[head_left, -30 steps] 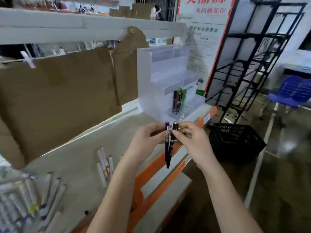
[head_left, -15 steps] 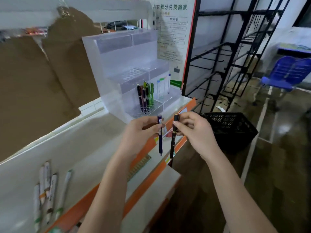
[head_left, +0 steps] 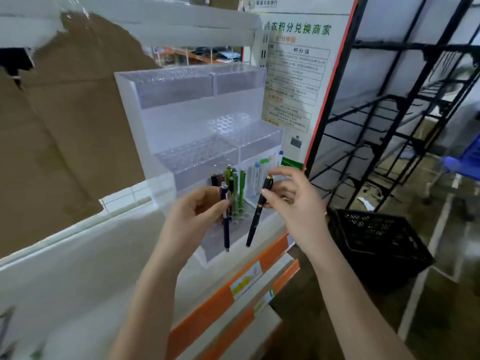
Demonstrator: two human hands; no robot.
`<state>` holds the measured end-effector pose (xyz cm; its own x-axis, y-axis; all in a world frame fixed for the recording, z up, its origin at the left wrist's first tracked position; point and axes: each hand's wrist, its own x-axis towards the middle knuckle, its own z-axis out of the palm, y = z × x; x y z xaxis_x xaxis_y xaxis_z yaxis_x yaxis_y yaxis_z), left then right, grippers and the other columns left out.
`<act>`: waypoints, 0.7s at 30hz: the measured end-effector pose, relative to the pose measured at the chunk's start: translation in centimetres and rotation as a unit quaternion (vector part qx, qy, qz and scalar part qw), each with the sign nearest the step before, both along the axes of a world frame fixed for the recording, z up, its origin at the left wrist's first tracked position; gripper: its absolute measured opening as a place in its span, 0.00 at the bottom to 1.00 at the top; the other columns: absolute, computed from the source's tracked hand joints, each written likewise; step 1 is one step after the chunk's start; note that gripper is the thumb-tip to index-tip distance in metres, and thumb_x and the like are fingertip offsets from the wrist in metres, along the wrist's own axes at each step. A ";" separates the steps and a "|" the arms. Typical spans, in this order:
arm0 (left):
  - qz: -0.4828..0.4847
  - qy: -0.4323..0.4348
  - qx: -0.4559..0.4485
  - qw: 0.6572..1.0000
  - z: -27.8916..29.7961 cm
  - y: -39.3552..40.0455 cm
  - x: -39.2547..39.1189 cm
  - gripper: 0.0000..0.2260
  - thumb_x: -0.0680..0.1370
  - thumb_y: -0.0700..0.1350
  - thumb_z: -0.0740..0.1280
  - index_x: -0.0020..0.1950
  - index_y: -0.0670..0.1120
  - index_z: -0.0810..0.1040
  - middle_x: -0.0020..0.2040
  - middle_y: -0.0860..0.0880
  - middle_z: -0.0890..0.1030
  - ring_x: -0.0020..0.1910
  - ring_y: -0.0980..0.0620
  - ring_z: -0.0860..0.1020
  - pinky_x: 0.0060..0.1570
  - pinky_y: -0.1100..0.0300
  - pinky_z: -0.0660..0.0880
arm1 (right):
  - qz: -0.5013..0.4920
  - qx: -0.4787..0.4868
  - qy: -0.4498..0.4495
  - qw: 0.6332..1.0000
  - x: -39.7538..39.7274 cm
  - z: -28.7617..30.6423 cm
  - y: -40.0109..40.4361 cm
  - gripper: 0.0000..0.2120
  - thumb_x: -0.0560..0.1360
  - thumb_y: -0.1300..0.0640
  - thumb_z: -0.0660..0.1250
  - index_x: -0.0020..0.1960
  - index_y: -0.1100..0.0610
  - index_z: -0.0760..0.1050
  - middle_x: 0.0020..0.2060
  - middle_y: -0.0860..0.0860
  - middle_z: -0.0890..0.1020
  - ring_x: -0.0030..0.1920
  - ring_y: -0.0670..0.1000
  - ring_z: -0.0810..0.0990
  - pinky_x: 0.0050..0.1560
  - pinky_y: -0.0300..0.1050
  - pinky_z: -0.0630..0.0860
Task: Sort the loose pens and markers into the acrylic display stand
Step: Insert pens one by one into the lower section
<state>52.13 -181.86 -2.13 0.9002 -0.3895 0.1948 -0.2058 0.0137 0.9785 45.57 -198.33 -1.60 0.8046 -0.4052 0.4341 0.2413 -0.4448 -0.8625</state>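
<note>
Here, a dark blue pen (head_left: 226, 224) is pinched upright by the left hand (head_left: 197, 214), a black gold-trimmed pen (head_left: 257, 214) by the right hand (head_left: 293, 203). Both tips hang just before the acrylic display stand (head_left: 181, 120)'s lowest tier; the blue pen is judged nearer its holes.

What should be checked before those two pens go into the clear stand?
1. Left hand grips the blue pen: ok.
2. Right hand pinches the black pen: ok.
3. Pens point tip down: ok.
4. Stand upright on the shelf: ok.
5. Free holes in the bottom tier beside the green pens: ok.
6. Black pen lined up over a hole: cannot tell, it hangs tilted.
</note>
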 end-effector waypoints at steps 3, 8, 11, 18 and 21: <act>0.056 -0.007 0.003 0.998 0.0 0.3 1.5 0.03 0.74 0.39 0.69 0.45 0.46 0.80 0.40 0.50 0.83 0.42 0.51 0.80 0.49 0.52 0.78 | 0.006 -0.016 -0.025 1.000 2.4 -0.1 0.0 0.15 0.73 0.62 0.70 0.50 0.43 0.72 0.40 0.43 0.80 0.43 0.40 0.79 0.45 0.31 0.74; 0.115 -0.038 0.034 0.992 -0.3 0.6 2.5 0.05 0.73 0.41 0.70 0.45 0.51 0.80 0.41 0.53 0.84 0.43 0.53 0.82 0.49 0.55 0.79 | 0.004 -0.065 -0.073 0.995 5.2 -0.6 0.2 0.08 0.73 0.60 0.70 0.50 0.52 0.74 0.41 0.39 0.78 0.43 0.37 0.78 0.45 0.28 0.73; 0.144 -0.048 0.047 0.987 -0.6 0.4 2.9 0.03 0.74 0.42 0.70 0.46 0.49 0.80 0.41 0.53 0.84 0.42 0.55 0.82 0.48 0.55 0.79 | 0.018 -0.093 -0.092 0.991 6.5 -1.1 0.1 0.06 0.73 0.59 0.70 0.48 0.56 0.76 0.41 0.42 0.79 0.44 0.39 0.79 0.45 0.29 0.74; 0.166 -0.075 0.045 0.982 -0.6 0.3 2.5 0.06 0.74 0.39 0.69 0.44 0.51 0.80 0.39 0.57 0.83 0.39 0.59 0.80 0.44 0.63 0.78 | 0.057 -0.117 -0.116 0.985 7.8 -1.4 0.6 0.06 0.73 0.57 0.70 0.46 0.58 0.76 0.39 0.40 0.78 0.42 0.41 0.79 0.43 0.32 0.76; 0.173 -0.079 0.043 0.981 -0.6 0.4 2.6 0.07 0.74 0.39 0.69 0.44 0.52 0.79 0.38 0.57 0.83 0.39 0.59 0.80 0.44 0.62 0.78 | 0.062 -0.151 -0.133 0.978 8.3 -1.2 0.9 0.06 0.73 0.58 0.70 0.46 0.60 0.76 0.37 0.40 0.77 0.41 0.41 0.79 0.41 0.33 0.76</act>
<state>54.74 -181.47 -2.78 0.9423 -0.0882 0.3231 -0.3337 -0.1652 0.9281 53.84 -197.44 -2.82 0.6812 -0.1331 0.7198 0.5073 -0.6232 -0.5953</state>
